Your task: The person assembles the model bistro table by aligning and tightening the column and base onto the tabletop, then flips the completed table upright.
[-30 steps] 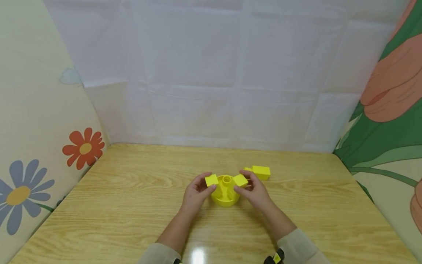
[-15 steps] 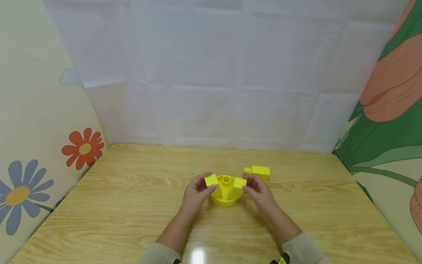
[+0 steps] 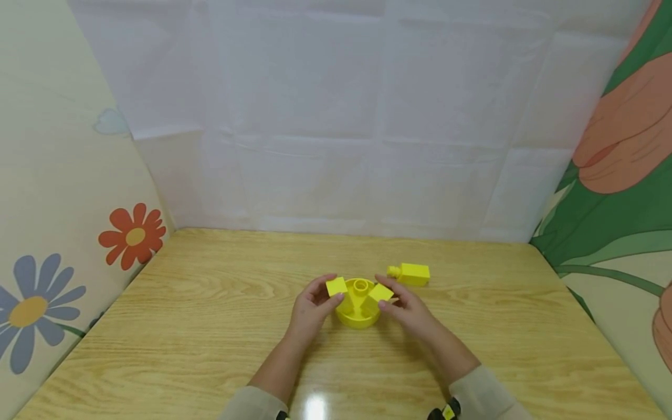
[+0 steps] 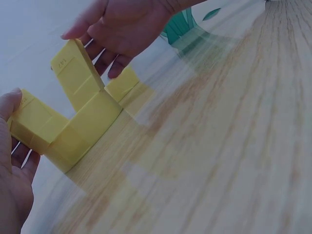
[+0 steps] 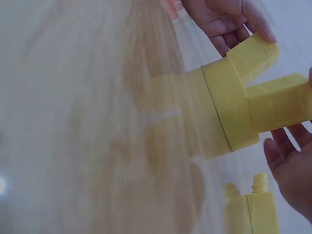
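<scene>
A round yellow plastic base (image 3: 359,321) with a raised ring socket stands on the table. Two yellow rectangular plastic blocks rise from it, leaning outward. My left hand (image 3: 308,312) pinches the left block (image 3: 337,287) between thumb and fingers; this block (image 5: 253,57) also shows in the right wrist view. My right hand (image 3: 412,306) has thumb and fingers on opposite sides of the right block (image 3: 380,293), near its top. In the left wrist view this block (image 4: 75,75) stands tilted on the base's rim. The lower ends of both blocks are hidden inside the base.
Behind my right hand lies another yellow block (image 3: 415,274) on its side; in the right wrist view its threaded neck (image 5: 260,183) shows. The wooden table (image 3: 210,326) ends at a white cloth (image 3: 315,146), with flower-printed panels on both sides.
My right hand shifted right, then came back left and reached farther round its block. That block turned straight, then turned at an angle again. The left hand and base stayed in place.
</scene>
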`<move>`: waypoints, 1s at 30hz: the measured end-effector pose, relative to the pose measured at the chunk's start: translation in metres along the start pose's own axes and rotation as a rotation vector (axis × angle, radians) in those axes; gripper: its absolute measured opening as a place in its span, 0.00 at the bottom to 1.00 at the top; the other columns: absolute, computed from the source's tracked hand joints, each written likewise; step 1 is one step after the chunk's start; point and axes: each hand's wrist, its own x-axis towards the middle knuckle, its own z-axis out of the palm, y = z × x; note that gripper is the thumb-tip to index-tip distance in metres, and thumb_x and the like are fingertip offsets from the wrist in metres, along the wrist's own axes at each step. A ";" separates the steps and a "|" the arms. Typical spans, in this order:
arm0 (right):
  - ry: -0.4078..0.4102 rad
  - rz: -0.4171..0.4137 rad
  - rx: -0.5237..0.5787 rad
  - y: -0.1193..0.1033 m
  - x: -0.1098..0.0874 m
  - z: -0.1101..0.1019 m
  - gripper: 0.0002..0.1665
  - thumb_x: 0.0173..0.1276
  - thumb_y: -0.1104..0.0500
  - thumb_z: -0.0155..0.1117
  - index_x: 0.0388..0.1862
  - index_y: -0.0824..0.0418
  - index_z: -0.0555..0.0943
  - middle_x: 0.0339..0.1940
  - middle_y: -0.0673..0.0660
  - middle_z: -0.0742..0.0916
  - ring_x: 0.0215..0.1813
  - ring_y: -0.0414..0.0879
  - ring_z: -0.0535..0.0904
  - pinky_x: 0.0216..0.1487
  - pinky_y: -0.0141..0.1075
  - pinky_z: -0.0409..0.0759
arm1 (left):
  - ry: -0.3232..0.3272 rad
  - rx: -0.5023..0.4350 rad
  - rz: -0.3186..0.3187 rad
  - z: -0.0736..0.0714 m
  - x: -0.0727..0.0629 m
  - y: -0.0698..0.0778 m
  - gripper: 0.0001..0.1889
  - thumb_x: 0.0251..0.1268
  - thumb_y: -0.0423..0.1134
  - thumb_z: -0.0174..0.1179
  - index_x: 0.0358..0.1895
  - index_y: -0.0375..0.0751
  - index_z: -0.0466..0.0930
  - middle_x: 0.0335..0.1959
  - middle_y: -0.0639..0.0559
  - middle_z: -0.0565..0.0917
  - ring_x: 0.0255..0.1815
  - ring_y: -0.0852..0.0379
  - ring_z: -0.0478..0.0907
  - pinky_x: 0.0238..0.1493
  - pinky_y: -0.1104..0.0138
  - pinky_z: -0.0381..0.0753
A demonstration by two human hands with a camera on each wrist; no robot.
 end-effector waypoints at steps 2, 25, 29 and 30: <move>-0.048 -0.016 0.036 0.000 0.001 -0.001 0.31 0.76 0.58 0.54 0.73 0.67 0.62 0.68 0.70 0.72 0.60 0.44 0.70 0.56 0.29 0.73 | -0.001 0.000 0.003 0.000 0.000 0.000 0.22 0.62 0.29 0.65 0.60 0.35 0.76 0.55 0.39 0.80 0.48 0.62 0.77 0.50 0.77 0.79; -0.082 -0.033 0.091 -0.001 0.004 -0.001 0.26 0.76 0.57 0.53 0.66 0.69 0.65 0.63 0.69 0.73 0.60 0.46 0.68 0.57 0.28 0.71 | -0.008 0.008 -0.040 -0.001 0.002 0.003 0.22 0.62 0.31 0.65 0.60 0.39 0.77 0.54 0.42 0.81 0.49 0.59 0.76 0.50 0.76 0.78; -0.062 -0.018 0.087 0.000 0.003 0.001 0.26 0.76 0.58 0.54 0.68 0.68 0.65 0.65 0.69 0.72 0.61 0.48 0.67 0.59 0.27 0.70 | -0.021 0.013 -0.030 -0.002 0.001 0.003 0.23 0.63 0.31 0.65 0.61 0.38 0.76 0.56 0.41 0.80 0.50 0.59 0.76 0.50 0.77 0.78; -0.054 -0.008 0.097 0.000 0.002 0.002 0.27 0.76 0.59 0.54 0.68 0.68 0.65 0.67 0.69 0.72 0.61 0.48 0.67 0.59 0.27 0.69 | -0.024 0.016 -0.029 -0.002 0.001 0.003 0.23 0.63 0.32 0.64 0.62 0.37 0.75 0.57 0.41 0.80 0.51 0.59 0.76 0.51 0.77 0.78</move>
